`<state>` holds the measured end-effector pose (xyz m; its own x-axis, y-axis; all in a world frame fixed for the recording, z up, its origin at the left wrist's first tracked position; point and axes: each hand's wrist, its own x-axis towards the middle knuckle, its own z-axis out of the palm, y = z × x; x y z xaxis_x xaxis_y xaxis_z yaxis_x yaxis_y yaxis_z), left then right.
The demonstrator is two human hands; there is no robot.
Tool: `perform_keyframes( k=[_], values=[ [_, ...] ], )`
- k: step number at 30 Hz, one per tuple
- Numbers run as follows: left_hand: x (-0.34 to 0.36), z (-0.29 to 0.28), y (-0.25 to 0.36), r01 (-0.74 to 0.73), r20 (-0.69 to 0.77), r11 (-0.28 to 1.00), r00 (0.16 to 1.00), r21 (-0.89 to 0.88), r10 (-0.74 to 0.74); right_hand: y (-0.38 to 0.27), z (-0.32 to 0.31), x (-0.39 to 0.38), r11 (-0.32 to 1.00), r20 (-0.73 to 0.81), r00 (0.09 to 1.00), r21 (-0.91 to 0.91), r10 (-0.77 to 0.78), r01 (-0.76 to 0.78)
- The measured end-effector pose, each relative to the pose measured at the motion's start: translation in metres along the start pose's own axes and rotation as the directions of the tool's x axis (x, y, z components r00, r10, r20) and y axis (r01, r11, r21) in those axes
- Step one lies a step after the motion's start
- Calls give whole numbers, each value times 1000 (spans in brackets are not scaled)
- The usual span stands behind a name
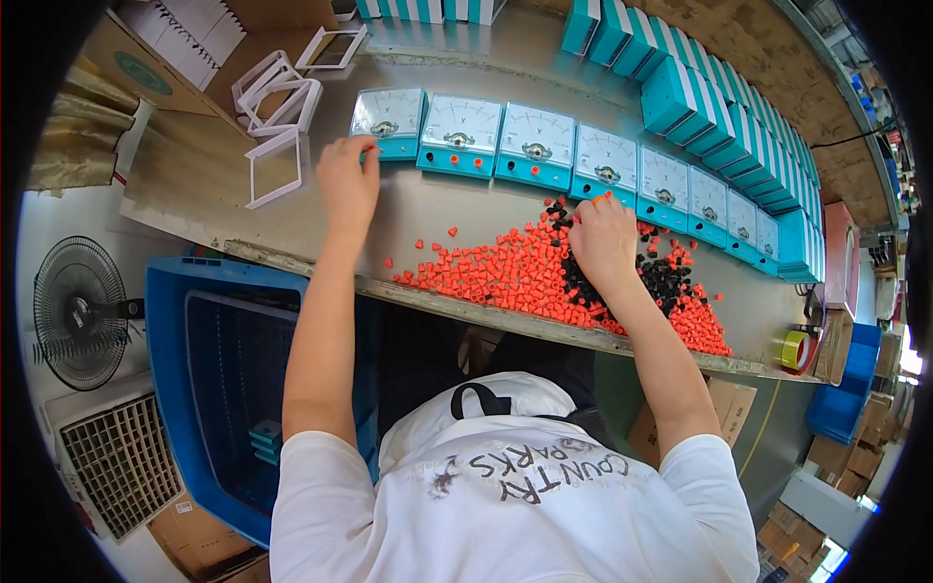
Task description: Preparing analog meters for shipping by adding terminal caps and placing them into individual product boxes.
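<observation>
A row of teal-and-white panel meters with clear dial windows runs across the metal bench. My left hand is at the front of the leftmost meter, fingertips pinched around a small red cap. My right hand reaches over the loose caps; its fingers are closed by the lower front of the fourth meter, with orange-red showing at the tips. The second meter bears a black and two red caps along its front. Below the row spreads a pile of red caps with black caps among them.
White frames lie at the left beside an open carton. Stacked teal-and-white boxes line the back right. A roll of yellow tape sits near the right end. Below the bench stands a blue crate.
</observation>
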<state>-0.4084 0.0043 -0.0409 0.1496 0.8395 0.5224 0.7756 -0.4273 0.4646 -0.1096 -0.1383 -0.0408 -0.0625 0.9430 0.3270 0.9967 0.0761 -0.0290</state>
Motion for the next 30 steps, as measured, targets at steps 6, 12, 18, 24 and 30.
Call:
perform_keyframes(
  k=[6,12,18,24,30],
  values=[
    [5,3,-11,-138,-7,961,990,241,144,15,-17,-5,990,-21,991,41,133,-132],
    [6,6,-6,-102,69,956,994,275,86,66,-23,-13,933,-135,941,235,310,-273],
    [3,10,-5,-115,66,966,993,231,102,55,-19,1,961,-61,966,132,253,-243],
    [-8,0,42,-190,142,981,971,-43,194,51,-17,4,985,-19,987,-66,160,-161],
    [-44,-8,73,-129,630,983,754,-130,183,51,-21,10,967,28,988,-211,155,-146]
  ],
)
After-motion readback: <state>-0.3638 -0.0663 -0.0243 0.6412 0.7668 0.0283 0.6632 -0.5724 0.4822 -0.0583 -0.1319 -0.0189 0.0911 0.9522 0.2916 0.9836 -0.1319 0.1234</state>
